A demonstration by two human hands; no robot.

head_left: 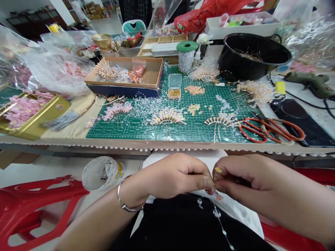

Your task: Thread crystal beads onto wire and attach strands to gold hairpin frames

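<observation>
My left hand (180, 174) and my right hand (243, 177) meet over my lap, fingertips almost touching. Both pinch a thin beaded strand (216, 212) that hangs down between them, with clear beads along it. A small yellow piece shows at the top of the strand, and a pinkish one just under the fingers. The fingers hide the exact spot where the strand is gripped. Beyond my hands, on the green cutting mat (125, 130), lie a beaded hair comb (167, 116) with two prongs, a second comb (220, 120) and a pink flower piece (117, 109).
Orange-handled scissors (272, 129) lie at the mat's right, near a black pot (256, 57) and a glue gun (311, 83). A cardboard box (123, 89) holds beads. A gold tin (34, 115) of pink flowers sits left. Below stand a white bucket (101, 174) and a red stool (39, 205).
</observation>
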